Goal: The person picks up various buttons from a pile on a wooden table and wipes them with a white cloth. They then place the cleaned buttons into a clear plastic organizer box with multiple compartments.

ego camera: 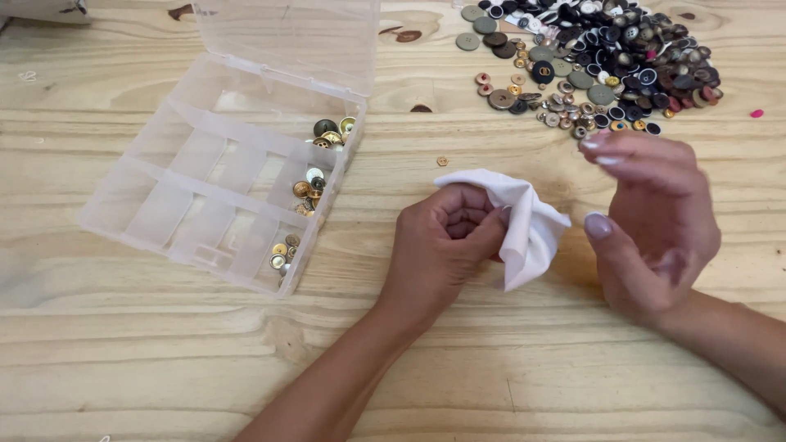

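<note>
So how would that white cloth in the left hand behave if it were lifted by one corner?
The white cloth looks floppy: it bunches and folds where the left hand grips it. It is probably light, since its free end hangs unsupported. It is unlikely to roll or slide on the wooden table.

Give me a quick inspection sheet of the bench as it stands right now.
Surface: pale wooden table with knots.
Job's things: white cloth bunched in the left hand; heap of mixed buttons at the top right.
Clutter: clear compartment box, lid open, metal buttons in its right-hand cells; one loose button; pink bit.
Hands: left closed on the cloth; right hand open beside it, blurred.
Cables: nothing seen.
Surroundings: nothing seen beyond the table.
</note>
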